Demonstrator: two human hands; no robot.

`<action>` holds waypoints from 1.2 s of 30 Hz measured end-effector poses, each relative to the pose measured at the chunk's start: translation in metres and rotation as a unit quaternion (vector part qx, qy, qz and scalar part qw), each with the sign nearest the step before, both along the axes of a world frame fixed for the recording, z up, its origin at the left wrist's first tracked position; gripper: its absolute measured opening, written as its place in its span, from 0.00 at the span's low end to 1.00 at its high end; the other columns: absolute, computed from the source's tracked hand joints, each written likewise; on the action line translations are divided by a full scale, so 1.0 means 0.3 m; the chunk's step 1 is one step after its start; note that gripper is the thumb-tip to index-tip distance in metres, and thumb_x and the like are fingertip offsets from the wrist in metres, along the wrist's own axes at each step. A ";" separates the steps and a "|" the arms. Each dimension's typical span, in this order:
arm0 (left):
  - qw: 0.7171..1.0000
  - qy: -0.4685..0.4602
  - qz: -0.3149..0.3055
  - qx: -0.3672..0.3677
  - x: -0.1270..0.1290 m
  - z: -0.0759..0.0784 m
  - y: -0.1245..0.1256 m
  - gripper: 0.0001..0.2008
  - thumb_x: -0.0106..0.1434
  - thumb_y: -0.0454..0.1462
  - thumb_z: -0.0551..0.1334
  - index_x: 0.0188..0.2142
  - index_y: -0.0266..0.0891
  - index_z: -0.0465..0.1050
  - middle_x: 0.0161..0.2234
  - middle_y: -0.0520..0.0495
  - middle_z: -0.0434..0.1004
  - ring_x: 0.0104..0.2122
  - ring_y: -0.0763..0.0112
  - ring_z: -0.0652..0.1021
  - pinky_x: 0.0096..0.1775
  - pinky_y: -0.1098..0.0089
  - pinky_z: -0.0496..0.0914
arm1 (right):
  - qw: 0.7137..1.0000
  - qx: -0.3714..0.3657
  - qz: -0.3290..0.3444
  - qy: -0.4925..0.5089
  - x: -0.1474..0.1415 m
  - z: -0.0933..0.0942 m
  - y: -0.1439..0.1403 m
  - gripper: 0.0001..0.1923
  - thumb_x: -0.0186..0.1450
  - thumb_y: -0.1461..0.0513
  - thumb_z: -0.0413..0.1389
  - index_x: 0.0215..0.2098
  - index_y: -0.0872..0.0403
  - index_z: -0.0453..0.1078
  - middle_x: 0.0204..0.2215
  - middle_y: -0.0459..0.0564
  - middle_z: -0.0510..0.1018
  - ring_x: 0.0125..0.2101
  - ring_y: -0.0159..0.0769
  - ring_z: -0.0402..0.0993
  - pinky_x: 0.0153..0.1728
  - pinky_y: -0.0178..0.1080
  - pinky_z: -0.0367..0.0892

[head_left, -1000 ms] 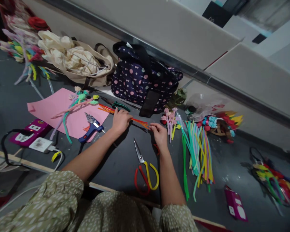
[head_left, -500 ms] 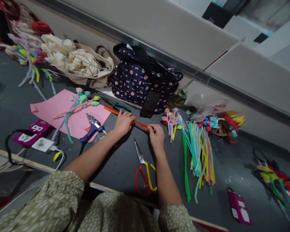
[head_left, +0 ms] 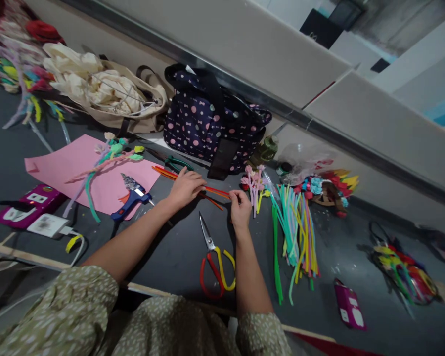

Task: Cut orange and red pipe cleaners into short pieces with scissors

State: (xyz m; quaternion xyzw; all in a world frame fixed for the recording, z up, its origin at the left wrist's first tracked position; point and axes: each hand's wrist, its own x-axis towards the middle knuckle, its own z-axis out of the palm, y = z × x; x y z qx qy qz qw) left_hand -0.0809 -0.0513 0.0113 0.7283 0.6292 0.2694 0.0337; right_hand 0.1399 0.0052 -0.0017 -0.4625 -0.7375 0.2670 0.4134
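**A:** Left hand [head_left: 185, 187] lies flat-ish over the orange-red pipe cleaners [head_left: 217, 191], fingers curled down, pinning them to the dark table [head_left: 170, 257]. Right hand [head_left: 240, 207] is pinched shut on their near end, thumb against fingertips.

**B:** Where's the bundle from my view?

**A:** Mid-frame, running from 10 o'clock to 4 o'clock between the two hands, just below the polka-dot bag [head_left: 211, 123]. Scissors [head_left: 213, 257] sit at 6 o'clock from it, glue gun [head_left: 131, 198] at 9, on the edge of the pink paper [head_left: 77, 168].

**B:** Handling?

**A:** I'd judge very light, thin wire core with fuzzy pile. Bends and stays bent, so not fragile but kinks easily. Not slippery. Best grip looks like a fingertip pinch near one end, other hand steadying mid-length.

**B:** Looks?

**A:** Several long, slim strands, orange and red, nearly straight, splaying slightly at the far end. Loose multicolour pile [head_left: 296, 227] at 3 o'clock.
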 end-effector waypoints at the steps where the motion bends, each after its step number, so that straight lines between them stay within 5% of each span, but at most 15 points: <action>1: 1.000 0.003 -0.006 -0.001 0.002 0.000 0.000 0.11 0.67 0.37 0.56 0.43 0.45 0.78 0.43 0.45 0.80 0.48 0.59 0.73 0.61 0.46 0.53 | 1.000 -0.009 -0.003 0.005 0.000 0.001 -0.001 0.13 0.67 0.55 0.49 0.33 0.53 0.70 0.32 0.50 0.77 0.35 0.38 0.72 0.40 0.38 0.65; 11: 0.999 -0.011 0.045 0.008 -0.026 -0.027 0.008 0.10 0.63 0.35 0.59 0.36 0.45 0.80 0.40 0.43 0.80 0.47 0.55 0.73 0.58 0.44 0.57 | 0.990 0.014 0.041 -0.131 -0.002 -0.024 -0.007 0.13 0.68 0.59 0.50 0.46 0.54 0.72 0.40 0.54 0.79 0.42 0.41 0.73 0.46 0.40 0.65; 21: 0.983 -0.071 0.119 0.122 -0.010 0.043 -0.017 0.11 0.69 0.38 0.55 0.39 0.47 0.78 0.40 0.48 0.79 0.49 0.63 0.74 0.60 0.49 0.57 | 0.914 0.069 0.104 -0.385 -0.020 -0.027 -0.027 0.10 0.68 0.58 0.54 0.41 0.51 0.77 0.39 0.55 0.77 0.41 0.45 0.68 0.41 0.42 0.61; 30: 0.943 -0.083 0.102 0.306 0.011 0.046 -0.028 0.07 0.65 0.36 0.61 0.38 0.48 0.78 0.36 0.51 0.79 0.47 0.64 0.75 0.60 0.48 0.57 | 0.925 0.097 0.119 -0.348 -0.090 0.016 0.023 0.11 0.69 0.60 0.52 0.41 0.54 0.76 0.38 0.56 0.78 0.41 0.44 0.68 0.43 0.42 0.62; 36: 0.939 -0.072 0.088 0.326 0.022 0.035 -0.021 0.08 0.64 0.35 0.62 0.39 0.49 0.79 0.42 0.49 0.78 0.50 0.61 0.73 0.59 0.47 0.59 | 0.976 0.088 0.044 -0.195 0.114 0.097 0.073 0.13 0.69 0.61 0.50 0.46 0.54 0.76 0.41 0.55 0.78 0.43 0.43 0.71 0.48 0.44 0.65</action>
